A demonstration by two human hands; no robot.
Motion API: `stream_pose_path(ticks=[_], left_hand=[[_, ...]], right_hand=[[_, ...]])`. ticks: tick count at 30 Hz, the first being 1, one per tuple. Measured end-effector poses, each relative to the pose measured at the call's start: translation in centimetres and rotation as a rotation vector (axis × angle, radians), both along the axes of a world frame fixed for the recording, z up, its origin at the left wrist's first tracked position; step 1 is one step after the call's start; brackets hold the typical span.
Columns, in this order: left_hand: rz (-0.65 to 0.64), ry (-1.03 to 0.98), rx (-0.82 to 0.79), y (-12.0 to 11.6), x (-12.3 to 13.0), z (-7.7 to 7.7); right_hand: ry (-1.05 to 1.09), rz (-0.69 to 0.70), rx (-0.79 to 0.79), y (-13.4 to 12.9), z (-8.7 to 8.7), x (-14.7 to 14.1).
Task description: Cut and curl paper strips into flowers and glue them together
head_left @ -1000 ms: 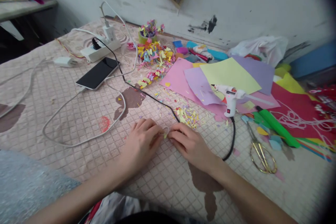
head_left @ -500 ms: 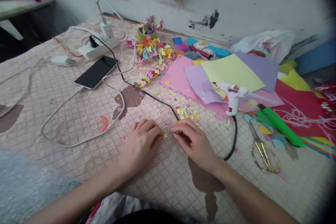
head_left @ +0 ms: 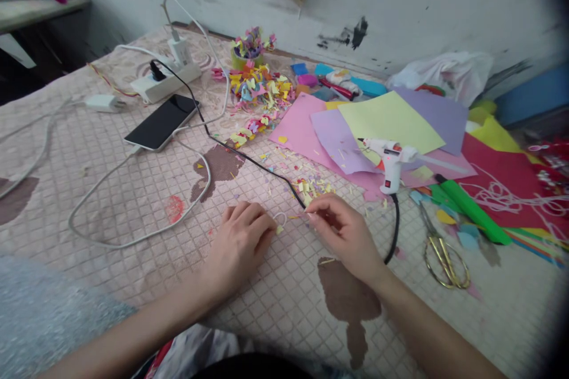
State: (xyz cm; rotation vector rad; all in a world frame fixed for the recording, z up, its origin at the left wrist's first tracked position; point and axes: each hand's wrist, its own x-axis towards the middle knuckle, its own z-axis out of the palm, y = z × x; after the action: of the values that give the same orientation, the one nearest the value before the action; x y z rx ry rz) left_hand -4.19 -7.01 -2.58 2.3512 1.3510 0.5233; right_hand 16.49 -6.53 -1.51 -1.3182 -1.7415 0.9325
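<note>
Head view — left hand [head_left: 243, 237] pinches white loop [head_left: 285, 217] at fingertips.

Thin white loop [head_left: 285, 217] beside yellow scrap [head_left: 280, 229]

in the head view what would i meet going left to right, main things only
White charger plug, phone, left hand, thin white loop, right hand, gold-handled scissors.

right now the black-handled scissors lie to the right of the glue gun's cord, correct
Not quite: the head view shows that the scissors are gold-handled, not black-handled. They do lie to the right of the cord of the glue gun.
</note>
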Motion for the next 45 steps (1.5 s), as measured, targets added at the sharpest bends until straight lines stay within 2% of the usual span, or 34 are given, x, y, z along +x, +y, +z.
stream_pose_path(ticks=[2,6,13,22,29,45], left_hand=[[-0.004,0.034,0.029,-0.1,0.1,0.1],[0.001,0.091,0.049,-0.2,0.2,0.2],[0.034,0.002,-0.016,-0.1,-0.1,0.0],[0.018,0.037,-0.004,-0.2,0.0,0.1],[0.011,0.056,0.018,-0.3,0.1,-0.1],[0.009,0.047,0.019,-0.2,0.0,0.0]], right_hand=[[-0.047,0.047,0.026,-0.2,-0.1,-0.4],[-0.076,0.056,0.038,-0.3,-0.3,-0.7],[-0.105,0.059,0.055,-0.4,-0.2,-0.8],[-0.319,0.282,0.226,-0.7,-1.3,-1.3],[-0.409,0.306,0.236,-0.9,-1.4,-1.5],[-0.428,0.315,0.236,-1.0,-1.6,-1.5]])
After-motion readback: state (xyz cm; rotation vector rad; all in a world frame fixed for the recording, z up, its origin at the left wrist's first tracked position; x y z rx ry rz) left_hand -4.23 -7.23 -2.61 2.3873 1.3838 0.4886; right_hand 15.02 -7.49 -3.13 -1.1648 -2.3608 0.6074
